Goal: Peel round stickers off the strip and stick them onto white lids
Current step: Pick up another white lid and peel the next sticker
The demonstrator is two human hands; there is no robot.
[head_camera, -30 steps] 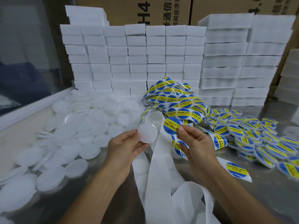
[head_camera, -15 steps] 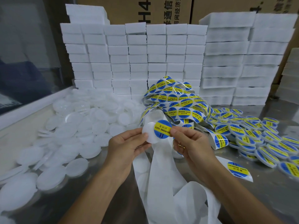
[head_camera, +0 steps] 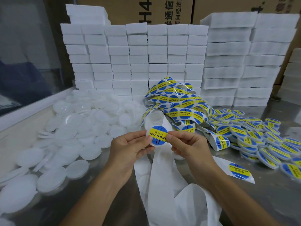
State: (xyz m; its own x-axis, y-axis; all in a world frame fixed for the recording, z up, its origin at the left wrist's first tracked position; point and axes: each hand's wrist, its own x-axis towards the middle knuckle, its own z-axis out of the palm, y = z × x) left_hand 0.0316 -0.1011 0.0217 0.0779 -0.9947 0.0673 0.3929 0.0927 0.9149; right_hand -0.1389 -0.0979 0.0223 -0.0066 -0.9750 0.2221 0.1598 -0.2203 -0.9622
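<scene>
A white round lid is pinched between my left hand on its left edge and my right hand on its right edge. A blue and yellow round sticker covers most of the lid's face. Behind my hands a tangled sticker strip lies heaped on the table. Its empty white backing trails down between my forearms. One sticker stays on a loose strip end to the right.
Several plain white lids are piled on the left of the metal table. Labelled lids lie spread at the right. Stacked white foam blocks and cardboard boxes wall off the back.
My right hand carried the peeled sticker left from the strip onto the lid in my left hand. Both hands now hold the labelled lid by its edges.
</scene>
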